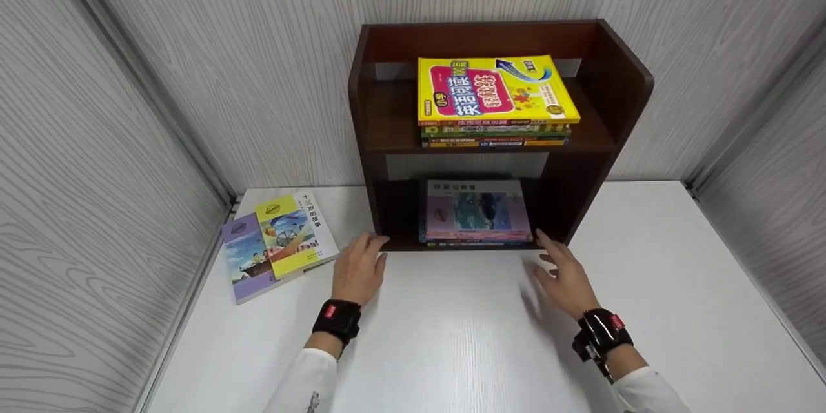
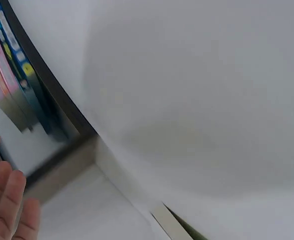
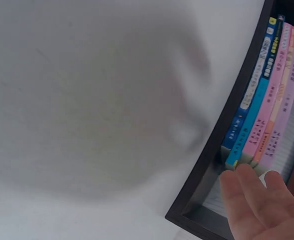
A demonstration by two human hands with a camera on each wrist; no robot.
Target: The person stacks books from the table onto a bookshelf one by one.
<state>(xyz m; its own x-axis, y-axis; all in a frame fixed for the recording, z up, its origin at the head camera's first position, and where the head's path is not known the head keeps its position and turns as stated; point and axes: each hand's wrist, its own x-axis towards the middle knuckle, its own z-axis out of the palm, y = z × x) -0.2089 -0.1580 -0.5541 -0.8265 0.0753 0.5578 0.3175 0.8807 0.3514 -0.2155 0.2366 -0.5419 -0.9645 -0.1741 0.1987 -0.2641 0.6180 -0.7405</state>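
Observation:
A dark brown two-tier bookshelf (image 1: 629,87) stands on the white table against the back wall. On its lower tier lies a stack of books (image 1: 477,213), a pinkish one on top and blue spines below. My left hand (image 1: 358,271) reaches to the shelf's lower left front corner, fingers extended; whether they touch it I cannot tell. At the right end of the lower stack is my right hand (image 1: 568,281). Its straightish fingers (image 3: 252,190) are close to the books' corner in the right wrist view, and contact is unclear. Neither hand holds anything.
Another stack, with a yellow book (image 1: 497,90) on top, lies on the upper tier. Left of the shelf, a yellow-and-white book (image 1: 297,235) overlaps a purple book (image 1: 245,258) on the table (image 1: 445,348). Wood-grain panels enclose the back and sides.

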